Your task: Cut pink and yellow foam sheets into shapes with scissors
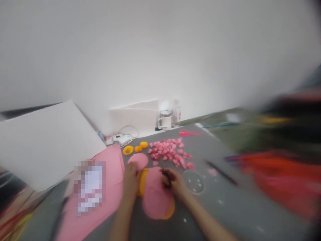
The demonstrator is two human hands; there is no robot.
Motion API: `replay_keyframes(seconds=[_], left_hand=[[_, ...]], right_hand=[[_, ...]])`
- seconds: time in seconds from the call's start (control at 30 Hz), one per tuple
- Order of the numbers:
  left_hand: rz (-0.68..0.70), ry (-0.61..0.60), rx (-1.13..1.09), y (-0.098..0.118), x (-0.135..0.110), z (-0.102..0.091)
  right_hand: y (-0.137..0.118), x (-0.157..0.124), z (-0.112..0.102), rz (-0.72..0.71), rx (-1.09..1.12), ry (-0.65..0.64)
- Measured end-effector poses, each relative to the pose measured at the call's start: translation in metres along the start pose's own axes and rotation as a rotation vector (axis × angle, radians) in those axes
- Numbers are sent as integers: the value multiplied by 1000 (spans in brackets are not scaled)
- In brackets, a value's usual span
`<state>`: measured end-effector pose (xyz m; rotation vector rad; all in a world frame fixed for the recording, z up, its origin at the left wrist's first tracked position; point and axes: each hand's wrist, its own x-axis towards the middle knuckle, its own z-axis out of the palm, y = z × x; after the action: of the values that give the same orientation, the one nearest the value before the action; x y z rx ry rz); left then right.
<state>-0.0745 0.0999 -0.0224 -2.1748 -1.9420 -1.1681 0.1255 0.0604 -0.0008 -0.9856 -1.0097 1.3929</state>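
Note:
My right hand [173,182] is closed around the dark handles of a pair of scissors [167,177], whose thin blades point away from me. Below it lie overlapping pink round pieces [156,201], with a yellow-orange piece [170,211] showing under their edge. My left hand [132,174] has its fingers bent over the near edge of another pink round piece [140,160] and appears to grip it. Another yellow-orange piece [142,182] lies between the hands. Small pink cut pieces [167,150] are heaped just beyond the scissors. The picture is blurred, so fine edges are unclear.
Pink sheets [112,174] and a tilted white board [50,144] are on the left. Yellow rolls [128,150], a white mug [165,119] and a bottle [176,113] stand at the back. On the right are a clear round object [193,182], a dark pen-like stick [222,172] and red material [281,180].

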Motion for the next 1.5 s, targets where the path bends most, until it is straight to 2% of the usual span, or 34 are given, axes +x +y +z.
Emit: replay_keyframes(seconds=[0.33, 0.57, 0.8, 0.9, 1.0, 1.07, 1.13, 1.23, 1.33, 1.43, 1.5], left_hand=[[-39, 55, -36, -9, -1, 0], [-62, 143, -112, 2, 1, -10], [-156, 240, -191, 17, 1, -20], [-221, 312, -190, 26, 0, -29], [-361, 444, -177, 41, -4, -42], [-514, 567, -251, 54, -10, -51], [-557, 586, -408, 70, -18, -58], [-676, 591, -681, 91, -33, -61], [-693, 553, -852, 103, -43, -59], [-672, 513, -888, 104, -47, -55], [-670, 503, -902, 101, -48, -54]], right_hand=[[2, 4, -4, -12, -34, -55], [3, 4, -6, 9, -31, -71], [1, 3, -7, 1, 8, -64], [-7, 1, -6, -15, 43, -84], [-15, -1, -6, -65, 107, -103], [-19, -1, -7, -91, 150, -86], [-22, -2, -11, -102, 153, -103], [-25, -6, -16, -134, 36, -220], [-25, -15, -17, -199, -244, -301], [-22, -26, -13, -215, -482, -242], [-21, -30, -9, -186, -456, -135]])
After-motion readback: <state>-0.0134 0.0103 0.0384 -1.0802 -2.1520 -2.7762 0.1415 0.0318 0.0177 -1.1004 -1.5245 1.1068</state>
